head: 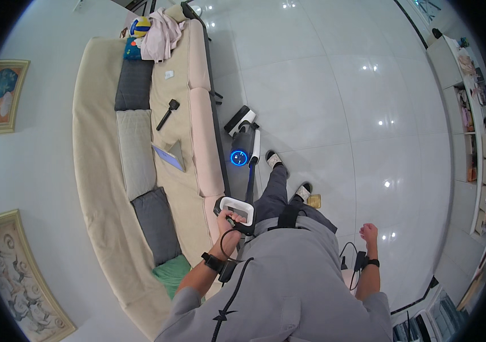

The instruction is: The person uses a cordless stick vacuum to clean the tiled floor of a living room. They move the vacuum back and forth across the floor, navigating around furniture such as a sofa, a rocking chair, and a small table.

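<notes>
My left hand [231,218] is wrapped around the loop handle [249,209] of an upright cordless floor cleaner [243,141]. A dark tube runs from the handle to the cleaner's grey and white body, where a round display [239,158] glows blue. Its floor head [239,120] rests on the tiles near the sofa's front edge, turned at an angle. Away from the cleaner, my right hand [369,233] hangs at my side over the floor with its fingers curled in, and I see nothing in it.
Along the left runs a beige and pink sofa [174,179] with several cushions, an open laptop [169,156], a black handheld device [168,114], a pink garment [161,36] and a volleyball [140,26]. A yellowish square [313,201] lies by my foot. Shelves [465,141] line the right.
</notes>
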The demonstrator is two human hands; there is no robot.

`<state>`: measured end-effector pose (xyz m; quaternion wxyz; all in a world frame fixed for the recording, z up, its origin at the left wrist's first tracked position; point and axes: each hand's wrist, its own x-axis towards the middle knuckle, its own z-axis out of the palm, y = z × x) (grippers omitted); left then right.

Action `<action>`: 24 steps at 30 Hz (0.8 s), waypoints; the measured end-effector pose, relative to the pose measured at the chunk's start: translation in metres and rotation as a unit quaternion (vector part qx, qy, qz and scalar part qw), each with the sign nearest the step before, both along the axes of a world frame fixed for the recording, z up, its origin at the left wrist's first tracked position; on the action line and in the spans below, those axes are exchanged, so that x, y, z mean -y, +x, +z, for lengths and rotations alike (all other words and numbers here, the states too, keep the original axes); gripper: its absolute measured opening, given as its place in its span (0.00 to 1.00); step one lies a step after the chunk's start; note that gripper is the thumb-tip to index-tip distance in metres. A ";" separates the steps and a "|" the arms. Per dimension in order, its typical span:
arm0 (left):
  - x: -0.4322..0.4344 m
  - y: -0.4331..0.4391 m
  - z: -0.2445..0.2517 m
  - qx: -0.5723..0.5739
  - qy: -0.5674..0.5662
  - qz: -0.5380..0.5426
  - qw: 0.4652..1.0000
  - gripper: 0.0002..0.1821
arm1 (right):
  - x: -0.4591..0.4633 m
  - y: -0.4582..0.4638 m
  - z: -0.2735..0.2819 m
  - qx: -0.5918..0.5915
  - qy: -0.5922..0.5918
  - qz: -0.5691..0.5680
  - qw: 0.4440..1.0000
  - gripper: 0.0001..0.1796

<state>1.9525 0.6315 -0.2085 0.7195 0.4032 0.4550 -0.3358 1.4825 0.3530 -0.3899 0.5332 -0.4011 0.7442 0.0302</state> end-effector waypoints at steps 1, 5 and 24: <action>0.006 0.008 -0.002 0.005 -0.002 -0.004 1.000 0.08 | 0.000 0.002 0.002 0.020 0.000 -0.006 1.000 0.10; 0.028 0.047 -0.002 0.008 -0.020 -0.004 1.000 0.07 | -0.002 0.024 0.016 0.013 0.002 -0.030 0.999 0.10; -0.014 0.173 0.069 -0.031 0.132 -0.282 0.950 0.10 | 0.117 0.262 0.035 0.009 0.001 0.113 0.994 0.09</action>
